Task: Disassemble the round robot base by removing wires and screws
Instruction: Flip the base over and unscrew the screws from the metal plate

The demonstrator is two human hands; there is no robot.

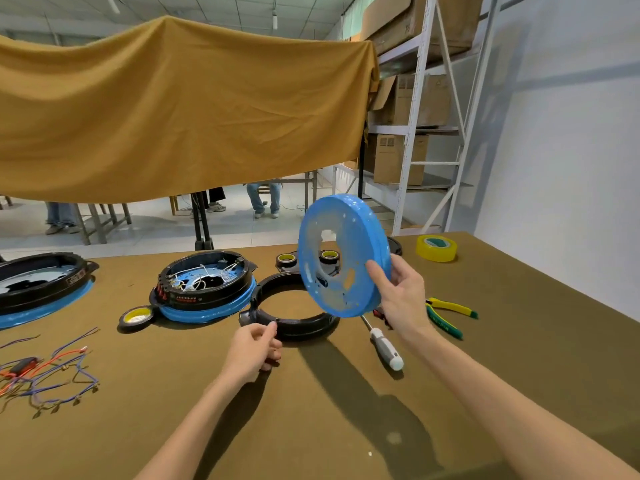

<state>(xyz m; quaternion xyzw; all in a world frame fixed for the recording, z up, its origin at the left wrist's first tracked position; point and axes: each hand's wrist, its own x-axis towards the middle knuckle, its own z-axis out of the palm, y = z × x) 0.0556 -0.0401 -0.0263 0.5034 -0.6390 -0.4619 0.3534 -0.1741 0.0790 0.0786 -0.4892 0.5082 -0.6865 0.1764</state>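
Observation:
My right hand (pixel 398 292) grips the lower right rim of a blue round base plate (pixel 343 252) and holds it tilted up above the table. Below it a black ring housing (pixel 294 323) lies flat on the table. My left hand (pixel 256 348) pinches the ring's near edge with thumb and forefinger. A second round robot base (pixel 207 282), black on a blue plate with white wires inside, sits to the left. A third base (pixel 38 285) lies at the far left edge.
A screwdriver (pixel 384 346) and yellow-green pliers (pixel 446 315) lie right of the ring. Loose red, blue and purple wires (pixel 48 372) lie at the left. Black tape rolls (pixel 136 318) and a yellow tape roll (pixel 436 248) stand on the brown table (pixel 311 427). Shelving rises behind.

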